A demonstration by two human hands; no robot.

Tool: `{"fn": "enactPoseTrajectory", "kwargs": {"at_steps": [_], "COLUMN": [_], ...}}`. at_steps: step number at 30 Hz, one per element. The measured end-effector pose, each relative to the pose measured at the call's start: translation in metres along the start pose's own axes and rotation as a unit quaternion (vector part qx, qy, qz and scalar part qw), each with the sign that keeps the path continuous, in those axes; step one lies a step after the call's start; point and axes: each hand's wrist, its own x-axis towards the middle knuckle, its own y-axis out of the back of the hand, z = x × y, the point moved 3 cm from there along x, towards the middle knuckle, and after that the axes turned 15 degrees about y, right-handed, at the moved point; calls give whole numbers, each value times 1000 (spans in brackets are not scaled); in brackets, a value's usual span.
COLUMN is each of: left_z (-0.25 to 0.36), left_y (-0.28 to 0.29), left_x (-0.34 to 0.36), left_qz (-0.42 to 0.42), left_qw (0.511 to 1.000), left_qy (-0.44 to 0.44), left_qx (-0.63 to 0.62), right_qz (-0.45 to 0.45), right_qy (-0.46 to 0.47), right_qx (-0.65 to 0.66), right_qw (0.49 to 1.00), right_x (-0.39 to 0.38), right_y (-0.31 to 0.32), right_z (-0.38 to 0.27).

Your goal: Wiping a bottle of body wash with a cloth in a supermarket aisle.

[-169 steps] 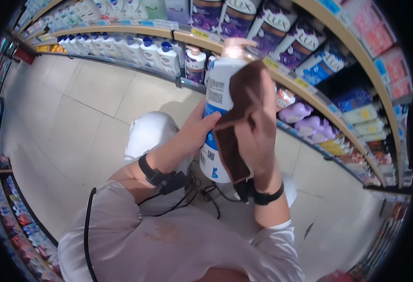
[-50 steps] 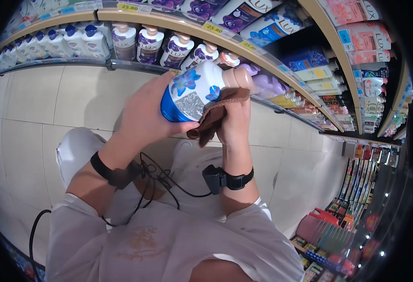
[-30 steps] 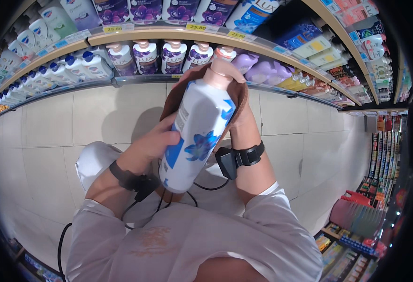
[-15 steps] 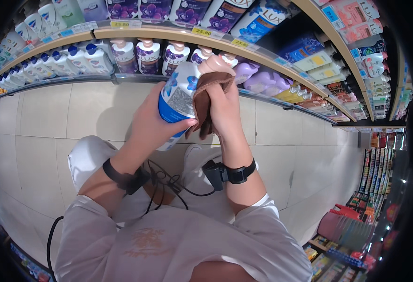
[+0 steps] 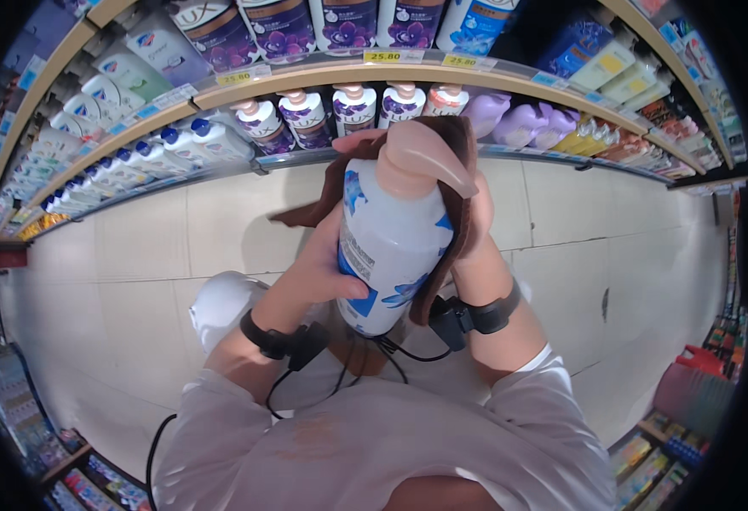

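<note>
A white pump bottle (image 5: 391,247) with blue flower prints and a pink pump head (image 5: 421,157) stands nearly upright above my lap, pump end up and toward the camera. My left hand (image 5: 321,268) grips its left side, with the thumb across the label. A brown cloth (image 5: 452,153) wraps behind the bottle and down its right side, and one corner trails out to the left. My right hand (image 5: 479,213) presses this cloth to the bottle from the right; most of its fingers are hidden behind bottle and cloth.
In front, a lower shelf holds a row of white-and-purple pump bottles (image 5: 354,111) and lilac bottles (image 5: 523,126). The upper shelf edge (image 5: 306,75) carries price tags. Black bands with cables (image 5: 280,341) circle my wrists. Tiled floor (image 5: 135,247) lies below.
The bottle has come closer to me and turned more upright, its pump now pointing right. The cloth has spread from the pump neck to behind the bottle. My view has shifted left.
</note>
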Motion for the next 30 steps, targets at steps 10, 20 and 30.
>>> {"fn": "enactPoseTrajectory", "kwargs": {"at_steps": [10,20,30], "left_z": [14,18,-5], "left_y": [-1,7,4], "left_x": [11,18,-10], "left_qz": [185,346,-11], "left_qw": [957,843,992], "left_qy": [-84,-205,42], "left_qx": [207,357,118], "right_qz": [40,82,-64], "right_qy": [108,155,-28], "right_qx": [-47,-301,-44], "right_qw": [992,937,997], "right_x": [-1,-4,1], "right_y": [3,-5,-6], "right_z": [-10,-7,-3]}}
